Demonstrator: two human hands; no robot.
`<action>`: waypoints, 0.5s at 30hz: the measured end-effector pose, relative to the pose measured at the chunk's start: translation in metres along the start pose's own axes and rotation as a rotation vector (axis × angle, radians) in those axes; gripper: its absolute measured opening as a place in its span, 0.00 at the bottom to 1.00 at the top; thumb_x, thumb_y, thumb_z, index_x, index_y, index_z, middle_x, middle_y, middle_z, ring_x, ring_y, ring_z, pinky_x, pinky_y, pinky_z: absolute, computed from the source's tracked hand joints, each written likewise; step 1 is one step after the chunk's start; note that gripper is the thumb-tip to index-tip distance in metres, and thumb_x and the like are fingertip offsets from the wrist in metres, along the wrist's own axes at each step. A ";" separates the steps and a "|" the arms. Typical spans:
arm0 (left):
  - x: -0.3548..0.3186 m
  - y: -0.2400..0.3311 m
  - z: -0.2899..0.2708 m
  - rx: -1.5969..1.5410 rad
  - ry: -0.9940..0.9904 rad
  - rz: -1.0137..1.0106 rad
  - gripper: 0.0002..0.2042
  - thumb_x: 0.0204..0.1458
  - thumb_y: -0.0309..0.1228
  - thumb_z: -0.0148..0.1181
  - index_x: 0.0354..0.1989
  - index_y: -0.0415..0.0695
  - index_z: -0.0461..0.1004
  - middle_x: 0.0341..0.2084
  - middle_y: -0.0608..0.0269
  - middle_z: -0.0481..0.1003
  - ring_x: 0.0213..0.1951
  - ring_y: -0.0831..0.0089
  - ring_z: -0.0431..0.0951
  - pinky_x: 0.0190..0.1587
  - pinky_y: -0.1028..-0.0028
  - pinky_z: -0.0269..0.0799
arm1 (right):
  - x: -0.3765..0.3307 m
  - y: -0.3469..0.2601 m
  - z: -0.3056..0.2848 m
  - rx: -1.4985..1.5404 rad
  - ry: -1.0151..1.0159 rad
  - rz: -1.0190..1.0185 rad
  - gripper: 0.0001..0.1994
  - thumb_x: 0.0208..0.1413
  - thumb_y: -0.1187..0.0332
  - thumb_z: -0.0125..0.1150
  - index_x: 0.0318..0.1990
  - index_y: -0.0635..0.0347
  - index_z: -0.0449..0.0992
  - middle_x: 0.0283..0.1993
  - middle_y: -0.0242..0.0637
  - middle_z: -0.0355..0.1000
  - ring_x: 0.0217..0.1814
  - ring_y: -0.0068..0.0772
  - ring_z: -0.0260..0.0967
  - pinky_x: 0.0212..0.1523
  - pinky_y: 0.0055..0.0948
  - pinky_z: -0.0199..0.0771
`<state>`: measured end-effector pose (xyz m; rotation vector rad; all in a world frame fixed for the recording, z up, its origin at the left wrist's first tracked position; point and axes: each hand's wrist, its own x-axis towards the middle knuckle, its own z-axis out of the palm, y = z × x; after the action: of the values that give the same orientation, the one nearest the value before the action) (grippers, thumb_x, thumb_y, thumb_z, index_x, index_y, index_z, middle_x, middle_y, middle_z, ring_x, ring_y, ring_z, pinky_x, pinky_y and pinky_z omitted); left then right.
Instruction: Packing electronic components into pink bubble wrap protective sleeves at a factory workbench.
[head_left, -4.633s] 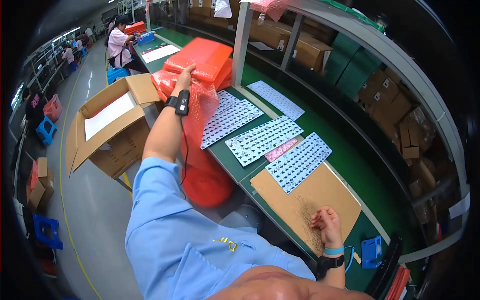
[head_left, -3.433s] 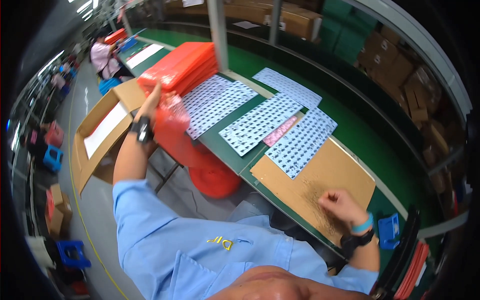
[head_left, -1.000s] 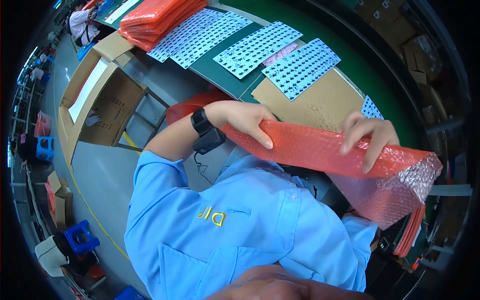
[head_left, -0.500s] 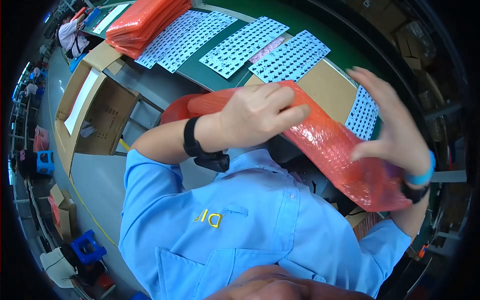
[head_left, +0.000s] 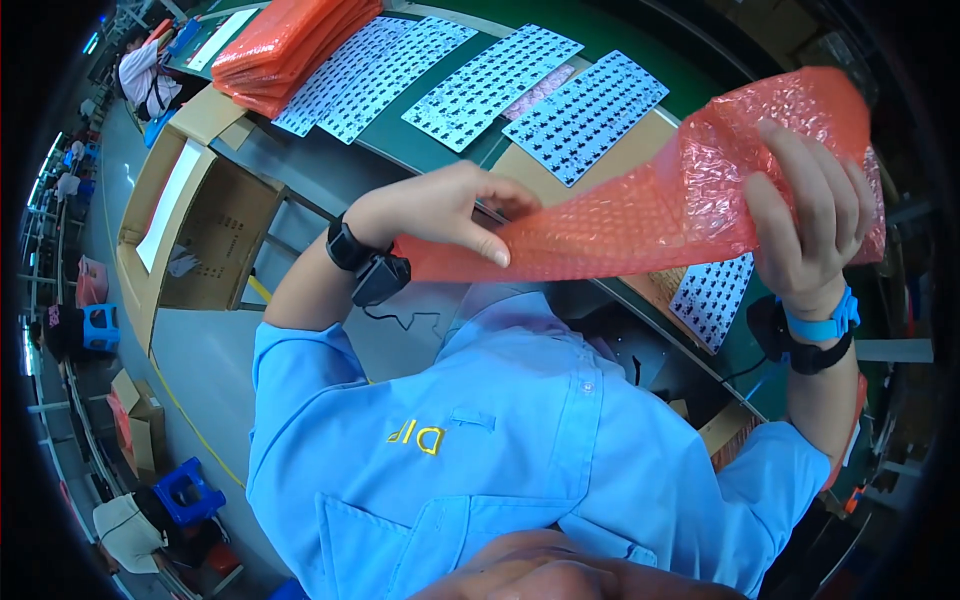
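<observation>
A long piece of translucent red bubble wrap, likely a bag [head_left: 620, 225], stretches across in front of my chest, its right end raised and bunched. My right hand [head_left: 810, 215] grips that crumpled end, fingers curled over it and the thumb hidden. At the other end, my left hand [head_left: 445, 210] lies against the wrap with thumb and fingers apart. Its thumb crosses the front of the wrap, and the fingertips reach its upper edge. Beyond the wrap, a white circuit board with rows of black parts [head_left: 590, 115] lies on brown cardboard [head_left: 515, 168].
More white boards [head_left: 490, 85] lie along the green bench [head_left: 385, 125]. A pile of red bubble wrap [head_left: 285, 50] stands at the far left of the bench. An open carton [head_left: 215, 235] is beside the bench, and blue stools [head_left: 187, 490] stand on the floor. Other people sit farther left.
My right hand has taken hold of the wrap's right end and raised it up and away. My left hand has loosened its pinch and shifted left. The wrap now runs more level.
</observation>
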<state>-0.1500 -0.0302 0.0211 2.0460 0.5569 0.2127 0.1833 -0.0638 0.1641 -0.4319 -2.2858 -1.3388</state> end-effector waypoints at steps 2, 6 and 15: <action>0.008 -0.012 0.012 -0.102 0.093 0.046 0.33 0.56 0.45 0.63 0.64 0.37 0.62 0.54 0.50 0.73 0.58 0.63 0.72 0.61 0.66 0.65 | -0.017 0.003 -0.001 0.038 0.020 0.020 0.10 0.42 0.72 0.68 0.33 0.54 0.74 0.47 0.38 0.77 0.46 0.37 0.74 0.45 0.32 0.70; 0.033 -0.022 0.038 -0.442 0.185 0.098 0.28 0.58 0.37 0.62 0.63 0.36 0.63 0.53 0.55 0.74 0.55 0.70 0.74 0.58 0.70 0.68 | -0.051 0.003 0.001 0.155 0.125 0.088 0.11 0.43 0.70 0.69 0.35 0.52 0.74 0.54 0.39 0.74 0.50 0.38 0.73 0.53 0.35 0.66; 0.046 0.040 0.015 -0.810 0.243 0.141 0.26 0.57 0.28 0.63 0.64 0.38 0.63 0.51 0.61 0.75 0.50 0.76 0.75 0.53 0.73 0.71 | -0.059 0.013 -0.024 0.815 -0.710 0.575 0.41 0.35 0.57 0.79 0.62 0.51 0.67 0.67 0.48 0.61 0.69 0.55 0.58 0.65 0.43 0.60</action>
<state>-0.0917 -0.0373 0.0443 1.2722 0.3806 0.6613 0.2451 -0.0810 0.1530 -1.2629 -2.6543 0.0976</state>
